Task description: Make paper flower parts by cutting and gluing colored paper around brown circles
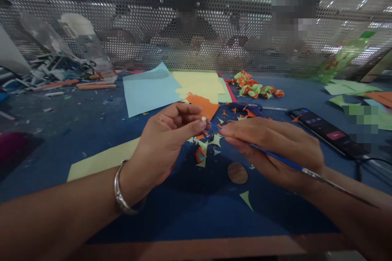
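My left hand, with a metal bangle on the wrist, pinches a tiny pale yellow bit of paper between thumb and forefinger. My right hand is closed around a thin blue stick with a metal end; its tip points left and reaches the bit of paper. Both hands hover over a blue mat. Below them lie several small orange and green paper scraps and a brown paper disc.
Light blue, yellow and orange paper sheets lie behind the hands, a yellow strip at left. Folded orange-green paper flowers, scissors, a phone and a green bottle are at right. People sit behind a perforated screen.
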A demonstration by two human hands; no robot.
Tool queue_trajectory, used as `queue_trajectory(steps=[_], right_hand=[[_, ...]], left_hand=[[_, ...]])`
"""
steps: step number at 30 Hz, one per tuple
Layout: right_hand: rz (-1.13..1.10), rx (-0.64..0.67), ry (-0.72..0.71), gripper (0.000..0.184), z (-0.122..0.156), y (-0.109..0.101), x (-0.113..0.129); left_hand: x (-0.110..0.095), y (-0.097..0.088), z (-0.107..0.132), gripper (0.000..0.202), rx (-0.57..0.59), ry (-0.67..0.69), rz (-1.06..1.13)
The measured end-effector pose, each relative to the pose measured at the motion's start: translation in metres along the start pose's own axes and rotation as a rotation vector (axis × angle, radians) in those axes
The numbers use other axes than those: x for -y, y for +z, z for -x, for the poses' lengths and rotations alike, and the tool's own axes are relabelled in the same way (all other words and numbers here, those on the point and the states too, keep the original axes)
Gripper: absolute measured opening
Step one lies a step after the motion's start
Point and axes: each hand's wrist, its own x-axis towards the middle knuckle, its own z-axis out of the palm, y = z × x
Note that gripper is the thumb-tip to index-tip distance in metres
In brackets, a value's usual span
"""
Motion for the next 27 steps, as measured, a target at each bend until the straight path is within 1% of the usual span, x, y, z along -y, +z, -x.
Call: queue_trajectory(steps=[2,6,10,15,18,21,25,27], right_hand=[[0.011,-0.004,-0.012,0.013,-0.0001,0.0006,0.0007],[0.05,0.006,0.017,0.015,-0.002,0.0017,0.0055],[0.054,0.017,0.026,0.016,-0.0014,0.0019,0.0067],[0.041,0.015,-0.013,0.02,0.0005,0.0019,0.0037],[0.063,0.008,0.007,0.02,-0.0001,0.0026,0.005],[0.08,-0.007,0.017,0.018,-0.0008,0.0044,0.0061],[0.066,-0.028,0.01,0.019,-0.0005,0.0075,0.0041],[0.064,-0.053,0.033,0.017,0.0,0.0082,0.0035]], left_hand=[[0.0006,0.0004,0.0,0.026,-0.023,0.031,-0.028],[0.003,0.0001,-0.0014,0.025,-0.041,0.087,-0.069],[0.0052,-0.0007,-0.0018,0.027,-0.037,0.115,-0.055],[0.0059,-0.0008,-0.0005,0.035,-0.027,0.153,-0.007],[0.0055,-0.0006,-0.0004,0.036,-0.032,0.171,0.0],[0.0049,-0.0005,-0.0017,0.033,-0.049,0.149,-0.004],[0.0045,-0.0004,-0.0043,0.029,-0.067,0.077,0.01],[0.0046,-0.0006,-0.0052,0.029,-0.072,0.058,0.001]])
